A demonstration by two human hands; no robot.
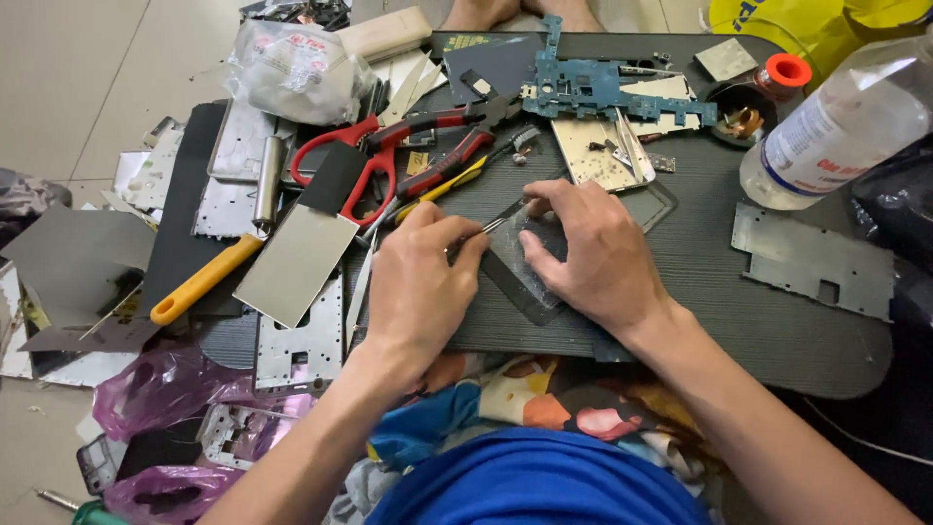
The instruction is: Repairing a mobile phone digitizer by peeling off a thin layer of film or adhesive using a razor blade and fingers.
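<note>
In the middle of the dark tabletop (758,321), the right hand (593,255) lies flat with spread fingers on a small clear-covered panel (525,261), probably to keep it from sliding. The left hand (418,282) is closed around a thin metal tool (483,229), whose tip touches the panel's upper edge. Behind them lie red-handled scissors (362,160), pliers (457,122) and a blue circuit frame (603,87).
</note>
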